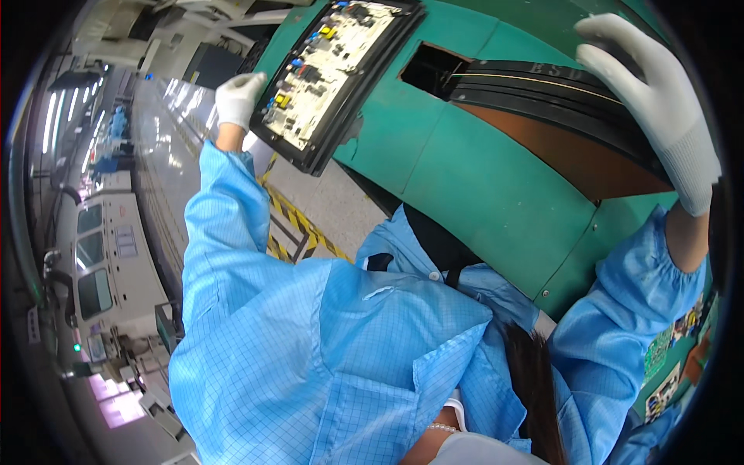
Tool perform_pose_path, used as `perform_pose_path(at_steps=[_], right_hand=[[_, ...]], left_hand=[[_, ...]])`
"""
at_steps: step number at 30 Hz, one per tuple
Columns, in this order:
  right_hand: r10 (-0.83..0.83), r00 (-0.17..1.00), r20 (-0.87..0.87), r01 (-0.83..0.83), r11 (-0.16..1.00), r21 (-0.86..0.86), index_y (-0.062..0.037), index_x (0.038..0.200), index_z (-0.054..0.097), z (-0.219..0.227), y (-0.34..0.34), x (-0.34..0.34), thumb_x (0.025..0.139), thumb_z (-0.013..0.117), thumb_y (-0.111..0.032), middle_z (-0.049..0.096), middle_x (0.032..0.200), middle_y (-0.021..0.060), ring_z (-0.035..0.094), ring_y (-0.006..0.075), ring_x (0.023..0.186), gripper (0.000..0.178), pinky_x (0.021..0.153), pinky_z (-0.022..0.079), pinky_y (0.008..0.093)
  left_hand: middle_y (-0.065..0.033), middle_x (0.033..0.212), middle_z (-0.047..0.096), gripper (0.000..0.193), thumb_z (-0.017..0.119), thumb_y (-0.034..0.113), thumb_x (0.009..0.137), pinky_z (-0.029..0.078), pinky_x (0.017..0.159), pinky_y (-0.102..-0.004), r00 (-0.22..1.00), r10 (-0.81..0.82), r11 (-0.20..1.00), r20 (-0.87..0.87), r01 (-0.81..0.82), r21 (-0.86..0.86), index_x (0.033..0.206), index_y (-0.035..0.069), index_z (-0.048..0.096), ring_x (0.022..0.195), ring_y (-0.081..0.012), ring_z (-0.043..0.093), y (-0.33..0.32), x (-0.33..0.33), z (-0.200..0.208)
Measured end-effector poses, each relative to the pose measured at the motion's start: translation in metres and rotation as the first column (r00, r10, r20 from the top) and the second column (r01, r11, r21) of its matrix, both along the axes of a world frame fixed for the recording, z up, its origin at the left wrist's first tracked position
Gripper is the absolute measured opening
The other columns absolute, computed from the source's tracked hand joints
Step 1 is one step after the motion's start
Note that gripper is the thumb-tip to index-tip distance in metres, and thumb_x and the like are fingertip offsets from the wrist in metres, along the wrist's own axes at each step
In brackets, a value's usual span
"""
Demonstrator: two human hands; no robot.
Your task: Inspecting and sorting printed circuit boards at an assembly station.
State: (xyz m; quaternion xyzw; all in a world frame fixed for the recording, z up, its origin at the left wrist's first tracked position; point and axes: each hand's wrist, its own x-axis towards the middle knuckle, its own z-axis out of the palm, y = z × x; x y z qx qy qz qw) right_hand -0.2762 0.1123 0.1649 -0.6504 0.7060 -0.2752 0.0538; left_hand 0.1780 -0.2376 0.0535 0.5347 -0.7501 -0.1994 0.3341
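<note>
My left hand (239, 99), in a white glove, is closed at the left edge of a black tray (316, 159). The fingertips are partly hidden by that edge. Cream circuit boards (318, 74) with blue, yellow and black components lie in the tray, which sticks out past the left end of the green bench (480, 194). My right hand (659, 101), gloved too, is at the upper right with thumb and fingers apart and nothing between them. It is nearest to the black rail (542, 89) set along the bench.
A rectangular opening (430, 70) is cut in the bench top beside the rail. Yellow-and-black striped tape (298, 221) marks the floor near the bench's left end. White machines (112, 256) stand far left. More circuit boards (659, 353) lie at the lower right.
</note>
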Motion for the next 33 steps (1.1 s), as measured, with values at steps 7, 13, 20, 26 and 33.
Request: perform_pose_path(at_steps=[7,13,20,26,33], right_hand=[[0.02,0.999,0.046,-0.023,0.998,0.066,-0.0028,0.129,0.054,-0.012,0.0,-0.016,0.099,0.053,-0.039,0.064,0.114,0.0116,0.061,0.0209,0.109,0.046,0.093,0.052,0.0298],[0.093,0.995,0.048,-0.1,0.979,0.179,-0.0031,0.137,0.05,-0.022,0.007,-0.034,0.102,0.049,-0.04,0.062,0.121,0.0107,0.059,0.0184,0.117,0.05,0.098,0.051,0.0282],[0.292,0.955,-0.049,-0.295,0.949,-0.11,0.0009,0.112,0.066,-0.009,0.005,-0.023,0.091,0.067,-0.031,0.071,0.102,0.0127,0.066,0.0184,0.096,0.038,0.087,0.052,0.0282],[0.148,0.987,0.065,-0.137,0.979,-0.15,0.0024,0.103,0.072,-0.014,0.004,-0.01,0.088,0.075,-0.026,0.074,0.094,0.013,0.07,0.0179,0.086,0.032,0.081,0.052,0.0277],[0.114,0.987,0.113,-0.095,0.984,-0.153,0.0028,0.102,0.072,-0.022,0.003,-0.008,0.088,0.074,-0.027,0.074,0.094,0.0134,0.07,0.0182,0.086,0.033,0.081,0.052,0.0278]], left_hand=[[-0.0056,0.094,0.074,0.028,0.071,0.023,0.09,0.049,0.078,-0.0237,0.997,-0.057,0.998,-0.061,0.058,0.016,0.104,-0.001,0.074,0.083,-0.0102,0.064,0.052,0.013,0.059],[-0.01,0.088,0.066,0.033,0.077,0.033,0.081,0.049,0.078,-0.0346,0.824,-0.328,0.894,0.461,0.428,-0.131,0.101,0.006,0.074,0.085,-0.0246,0.062,0.177,-0.019,0.04],[-0.0138,0.099,0.058,0.055,0.084,0.028,0.067,0.048,0.083,-0.0385,0.82,-0.164,0.907,0.548,0.344,-0.242,0.115,0.006,0.066,0.094,-0.0303,0.057,0.207,-0.032,0.01],[-0.0116,0.092,0.059,0.045,0.085,0.021,0.066,0.047,0.083,-0.0388,0.901,-0.142,0.97,0.411,0.209,-0.124,0.104,0.005,0.066,0.091,-0.0296,0.058,0.212,-0.032,0.002],[-0.0127,0.099,0.061,0.053,0.084,0.038,0.074,0.049,0.087,-0.0355,0.948,-0.108,0.951,0.298,0.186,-0.247,0.11,0.003,0.066,0.098,-0.0255,0.06,0.196,-0.023,0.006]])
